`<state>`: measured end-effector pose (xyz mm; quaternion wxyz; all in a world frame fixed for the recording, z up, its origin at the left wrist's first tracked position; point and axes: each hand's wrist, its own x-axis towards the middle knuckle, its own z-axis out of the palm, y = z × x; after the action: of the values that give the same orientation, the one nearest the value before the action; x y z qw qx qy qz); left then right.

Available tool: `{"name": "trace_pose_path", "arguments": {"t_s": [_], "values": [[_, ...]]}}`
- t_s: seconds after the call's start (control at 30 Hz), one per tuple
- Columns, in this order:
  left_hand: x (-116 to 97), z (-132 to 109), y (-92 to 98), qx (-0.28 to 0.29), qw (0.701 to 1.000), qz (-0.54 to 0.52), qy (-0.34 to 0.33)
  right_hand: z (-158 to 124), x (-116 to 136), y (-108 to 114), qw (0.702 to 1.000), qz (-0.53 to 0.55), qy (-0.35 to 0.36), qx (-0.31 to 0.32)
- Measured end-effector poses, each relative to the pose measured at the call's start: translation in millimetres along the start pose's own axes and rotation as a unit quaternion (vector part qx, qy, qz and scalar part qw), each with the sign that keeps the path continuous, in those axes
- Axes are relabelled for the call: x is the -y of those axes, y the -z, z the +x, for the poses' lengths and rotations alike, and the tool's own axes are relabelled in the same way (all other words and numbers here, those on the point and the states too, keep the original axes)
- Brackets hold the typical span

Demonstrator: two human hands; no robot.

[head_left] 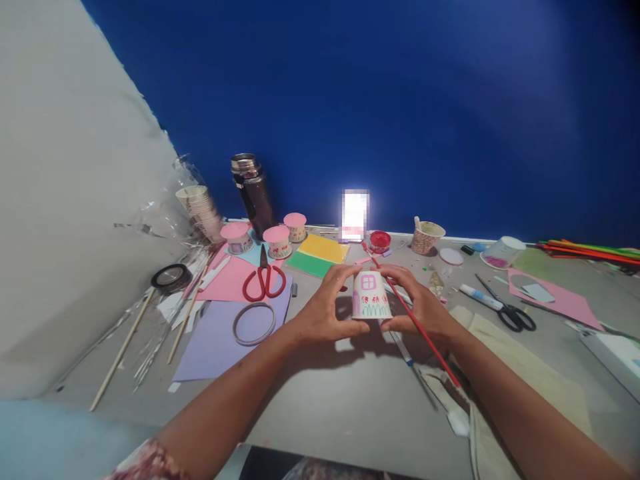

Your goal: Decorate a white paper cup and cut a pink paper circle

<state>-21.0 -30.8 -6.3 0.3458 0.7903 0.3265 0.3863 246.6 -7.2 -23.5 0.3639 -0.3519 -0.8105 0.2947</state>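
Note:
Between both hands I hold a small white paper cup [371, 295] upside down, with a pink window, red flowers and green grass drawn on its side. The fingers and thumb of my left hand [330, 307] close round its left side. My right hand [417, 303] grips the right side. A thin red paintbrush [417, 323] slants across my right hand, its tip pointing away from me past the cup. Behind the cup stands a small pot of red paint [380, 241]. Below the hands lies a pen with a blue band [403, 350], partly hidden.
Several decorated cups with pink tops [277, 241] stand back left, near a dark flask [253, 197] and stacked cups [197, 210]. Red-handled scissors [263, 283] and a tape ring [254, 324] lie on coloured paper. At right are black scissors [510, 317] and a cloth [530, 373].

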Motion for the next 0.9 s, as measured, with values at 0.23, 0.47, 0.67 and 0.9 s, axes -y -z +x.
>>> {"name": "trace_pose_path", "arguments": {"t_s": [0.23,0.47,0.67,0.9], "values": [[17.5,6.4,17.2,-0.066,0.992,0.103,-0.019,1.6,-11.3,-9.4,0.985,-0.155,0.067,-0.02],[64.8,14.7,39.9,-0.294,0.954,-0.005,0.054,5.4,-30.9,-8.7,0.963,-0.199,0.033,-0.176],[76.0,9.2,50.6,-0.335,0.916,0.219,0.035,6.1,-34.5,-13.4,0.961,-0.196,0.019,-0.196],[57.8,27.1,102.1,-0.287,0.841,0.452,-0.074,6.3,-28.7,-18.5,0.962,-0.193,0.049,-0.187]]}}
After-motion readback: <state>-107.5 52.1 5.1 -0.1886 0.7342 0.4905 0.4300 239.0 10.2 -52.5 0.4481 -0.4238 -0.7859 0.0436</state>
